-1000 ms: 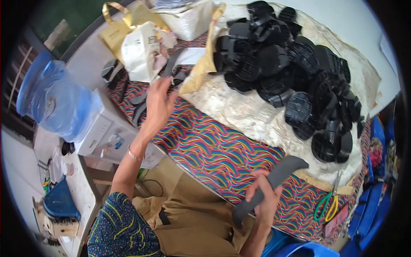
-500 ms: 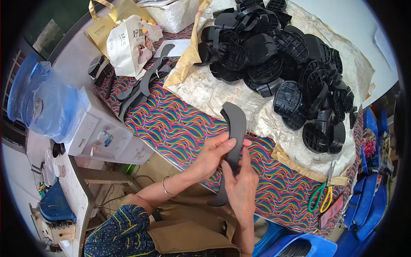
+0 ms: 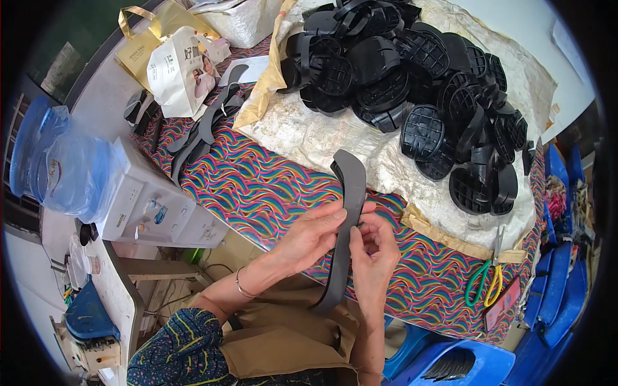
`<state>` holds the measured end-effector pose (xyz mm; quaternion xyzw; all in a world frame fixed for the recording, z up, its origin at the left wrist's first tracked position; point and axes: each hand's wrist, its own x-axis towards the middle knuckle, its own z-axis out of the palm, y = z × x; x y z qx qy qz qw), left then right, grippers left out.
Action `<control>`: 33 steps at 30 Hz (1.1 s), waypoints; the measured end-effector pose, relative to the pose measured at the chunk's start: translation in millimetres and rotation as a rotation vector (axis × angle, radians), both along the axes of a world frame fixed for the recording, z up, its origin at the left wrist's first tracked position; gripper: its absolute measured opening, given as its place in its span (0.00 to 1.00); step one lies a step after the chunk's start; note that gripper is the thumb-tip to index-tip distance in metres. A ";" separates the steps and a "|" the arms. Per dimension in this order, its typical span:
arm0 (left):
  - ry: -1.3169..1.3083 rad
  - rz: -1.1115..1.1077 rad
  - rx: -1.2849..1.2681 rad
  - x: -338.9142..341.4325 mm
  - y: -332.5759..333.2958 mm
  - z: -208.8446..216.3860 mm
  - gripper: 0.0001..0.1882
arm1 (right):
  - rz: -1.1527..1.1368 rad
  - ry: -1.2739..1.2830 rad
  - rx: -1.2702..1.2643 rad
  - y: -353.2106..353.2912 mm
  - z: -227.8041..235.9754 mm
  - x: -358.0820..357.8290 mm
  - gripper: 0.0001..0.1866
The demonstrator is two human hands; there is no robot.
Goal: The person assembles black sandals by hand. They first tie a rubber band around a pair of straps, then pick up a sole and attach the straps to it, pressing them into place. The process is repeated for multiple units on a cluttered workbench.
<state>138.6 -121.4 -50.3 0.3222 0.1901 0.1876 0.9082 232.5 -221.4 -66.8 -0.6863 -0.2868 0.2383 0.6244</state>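
Note:
A long, curved dark grey strip [image 3: 348,177], like a shoe-sole edging piece, is held upright over the table's near edge. My left hand [image 3: 308,235] grips it around the middle from the left, thumb on its front and fingers behind. My right hand [image 3: 378,249] is curled at its right edge, thumb against the strip and fingers bent; whatever lies between those fingertips is hidden. Beyond them is a heap of black moulded sole-like pieces [image 3: 423,133] with grid undersides and straps. More dark grey curved strips [image 3: 205,125], bundled together, lie at the far left of the table.
Scissors [image 3: 494,278] with green and yellow handles and a pinkish-red flat object [image 3: 503,302] lie at the right. A white sheet [image 3: 309,132] bears the heap. Paper bags [image 3: 183,74] stand far left, near a water dispenser [image 3: 151,199]. A blue bin [image 3: 489,360] sits below.
My right hand has moved up the strip, its fingers now curled in where they were straighter. My left hand keeps its hold. The whole view has shifted slightly.

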 end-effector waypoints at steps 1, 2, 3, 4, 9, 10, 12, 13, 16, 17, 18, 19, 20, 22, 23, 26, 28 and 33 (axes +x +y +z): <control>-0.004 -0.007 0.001 0.7 -0.4 -0.2 0.30 | 0.007 -0.015 0.002 -0.4 2.2 0.2 0.16; -0.008 -0.015 0.002 1.5 -0.5 -0.5 0.30 | 0.014 -0.031 0.004 -0.5 6.7 0.0 0.15; -0.012 -0.023 0.002 2.2 -0.4 -0.9 0.30 | 0.021 -0.047 0.005 -0.7 9.6 -0.5 0.14; -0.028 -0.044 -0.016 0.9 0.8 -1.9 0.27 | 0.012 -0.087 -0.015 -0.1 9.9 -2.1 0.14; -0.051 -0.044 -0.041 -0.6 1.9 0.9 0.25 | 0.003 -0.072 -0.007 1.9 0.2 -2.8 0.14; -0.018 -0.036 0.012 -0.9 1.9 2.0 0.25 | 0.005 0.031 0.030 -0.7 -4.4 0.2 0.13; 0.048 -0.020 0.117 -1.6 2.5 3.1 0.25 | 0.008 0.238 0.104 -7.8 -11.8 6.8 0.13; 0.047 -0.007 0.103 -1.3 2.4 1.5 0.25 | 0.018 0.284 0.096 -8.0 -7.5 7.4 0.13; 0.032 0.019 0.042 0.0 3.5 -9.6 0.25 | 0.036 0.371 0.115 -10.7 -0.4 11.0 0.13; 0.019 0.022 0.011 -0.1 5.0 -14.1 0.24 | 0.035 0.365 0.149 -13.0 -11.1 13.3 0.14; 0.006 0.025 -0.019 0.4 5.0 -16.3 0.23 | 0.034 0.360 0.183 -14.8 -18.2 15.1 0.14; 0.018 0.046 -0.042 1.5 3.9 -16.7 0.22 | 0.027 0.350 0.182 -14.8 -20.8 14.6 0.14; 0.030 0.067 -0.064 3.2 2.3 -17.2 0.21 | 0.021 0.341 0.182 -14.6 -22.8 13.7 0.14; 0.041 0.074 -0.089 2.3 3.9 -18.7 0.19 | 0.028 0.383 0.202 -13.0 -20.4 11.9 0.14; 0.040 0.060 -0.092 -0.2 8.6 -20.7 0.18 | 0.042 0.434 0.221 -11.8 -13.3 10.9 0.14; 0.058 0.067 -0.060 -11.1 29.0 -7.7 0.16 | 0.034 0.625 0.277 -19.8 -2.2 12.5 0.13; 0.064 0.090 0.024 -27.9 55.6 2.7 0.16 | 0.002 0.715 0.330 -30.0 0.9 17.2 0.12; 0.369 0.260 0.514 -86.8 137.8 53.5 0.12 | 0.026 0.855 0.450 -42.1 11.5 23.9 0.11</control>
